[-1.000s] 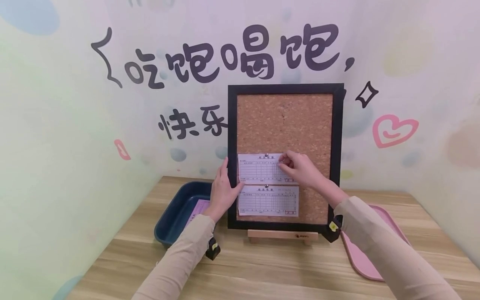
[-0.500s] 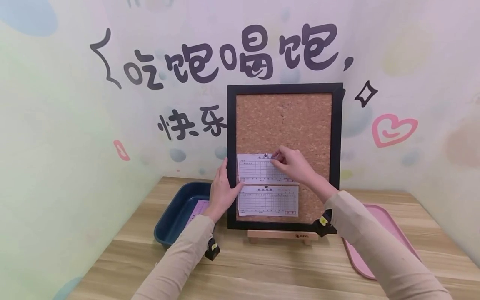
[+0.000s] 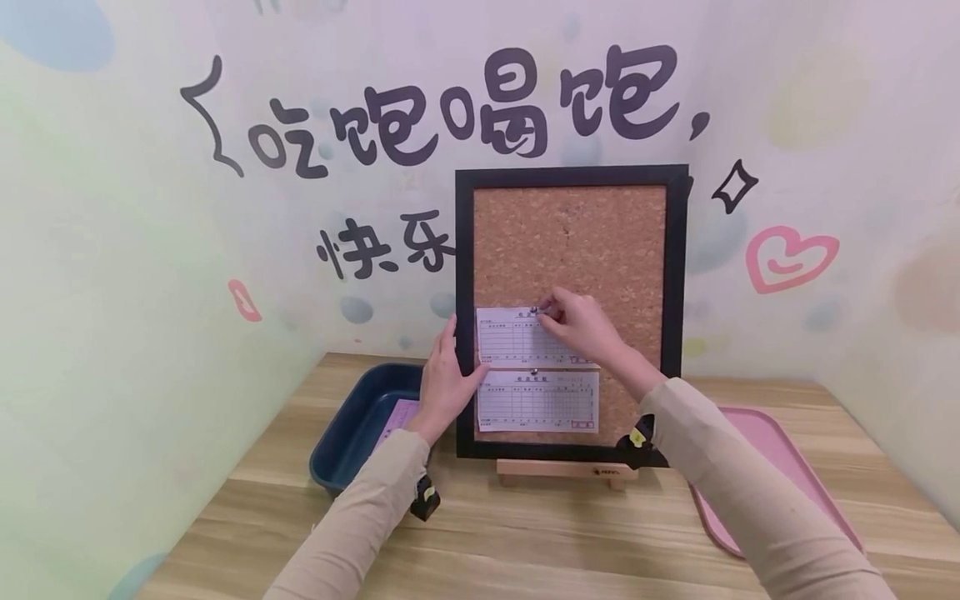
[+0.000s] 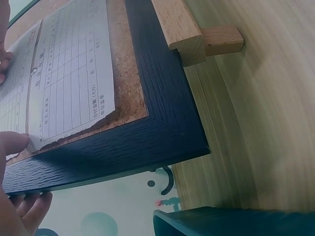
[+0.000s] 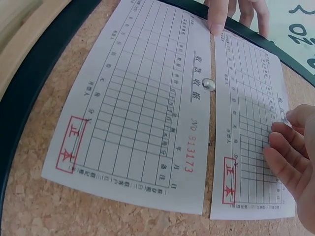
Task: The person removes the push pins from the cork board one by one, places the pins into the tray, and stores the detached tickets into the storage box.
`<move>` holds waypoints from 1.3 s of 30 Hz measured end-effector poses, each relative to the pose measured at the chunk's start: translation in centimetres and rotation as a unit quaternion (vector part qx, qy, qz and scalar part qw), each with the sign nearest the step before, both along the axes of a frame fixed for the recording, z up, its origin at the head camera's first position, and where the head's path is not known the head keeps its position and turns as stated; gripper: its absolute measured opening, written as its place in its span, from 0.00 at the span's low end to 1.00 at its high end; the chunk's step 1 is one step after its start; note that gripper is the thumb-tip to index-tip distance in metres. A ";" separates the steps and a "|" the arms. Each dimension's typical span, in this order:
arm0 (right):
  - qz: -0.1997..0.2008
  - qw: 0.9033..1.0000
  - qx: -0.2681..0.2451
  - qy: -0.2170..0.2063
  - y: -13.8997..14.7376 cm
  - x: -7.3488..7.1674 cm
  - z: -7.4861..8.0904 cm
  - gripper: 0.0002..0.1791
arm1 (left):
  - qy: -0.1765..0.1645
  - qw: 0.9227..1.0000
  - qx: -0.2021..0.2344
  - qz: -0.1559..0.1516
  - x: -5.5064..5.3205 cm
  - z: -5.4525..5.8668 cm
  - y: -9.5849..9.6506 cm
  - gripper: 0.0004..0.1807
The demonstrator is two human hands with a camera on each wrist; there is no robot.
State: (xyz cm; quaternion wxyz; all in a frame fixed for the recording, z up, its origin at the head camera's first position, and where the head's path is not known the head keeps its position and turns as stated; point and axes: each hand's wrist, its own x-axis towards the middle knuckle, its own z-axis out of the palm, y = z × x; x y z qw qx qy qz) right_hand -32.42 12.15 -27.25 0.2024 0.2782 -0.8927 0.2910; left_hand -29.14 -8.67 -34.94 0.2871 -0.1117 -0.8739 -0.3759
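The thumbtack (image 3: 534, 310) on the upper receipt (image 3: 506, 340) sits at the right grip (image 3: 581, 323), its fingers narrowed; whether they pinch it, I cannot tell. Best work it straight to avoid tearing, the left grip (image 3: 448, 385) clasping the corkboard (image 3: 525, 242).

Left hand (image 3: 447, 387): clasped on corkboard (image 3: 570, 242), left side.
Right hand (image 3: 585, 325): held at tack (image 3: 534, 310), upper slip (image 3: 506, 340).
Lower slip (image 3: 536, 404): pinned beneath.

Across the back wall (image 3: 390, 50) ran 吃饱喝饱, with 快乐 below! Near the bottom edge of the cork board (image 3: 570, 250), the lower receipt (image 3: 537, 404) read 收款收据, No 913173; it and the upper receipt (image 3: 506, 340) both flashed red 正本.
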 end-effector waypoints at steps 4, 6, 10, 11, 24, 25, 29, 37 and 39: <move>-0.010 1.000 0.003 0.013 -0.1 0.0 -0.1 0.06 | -0.002 1.000 -0.003 0.003 0.0 0.0 0.2 0.46; -0.019 1.000 0.003 0.022 -0.2 0.0 -0.2 0.06 | -0.003 1.000 -0.004 0.004 0.0 0.0 0.2 0.46; -0.042 0.998 0.002 0.035 -0.4 0.1 -0.3 0.05 | -0.003 1.000 -0.003 0.003 0.0 0.0 0.3 0.46; -0.048 0.998 0.003 0.038 -0.5 0.1 -0.3 0.05 | -0.002 1.000 -0.003 0.002 0.0 0.0 0.3 0.46; -0.079 0.993 0.001 0.085 -1.3 -0.1 -0.8 0.03 | 0.000 1.000 -0.004 0.002 0.0 0.1 0.2 0.46; -0.078 0.993 0.003 0.084 -1.3 -0.1 -0.8 0.03 | 0.001 1.000 -0.004 0.002 0.0 0.1 0.2 0.46; -0.075 0.994 0.006 0.080 -1.4 0.0 -0.7 0.03 | 0.003 1.000 -0.003 0.001 0.0 0.0 0.1 0.46; -0.073 0.995 0.012 0.074 -1.5 0.0 -0.6 0.03 | 0.004 1.000 0.000 0.003 0.0 0.0 0.0 0.46; -0.071 0.995 0.012 0.073 -1.5 0.0 -0.7 0.03 | 0.003 1.000 -0.001 0.002 0.1 0.0 0.0 0.46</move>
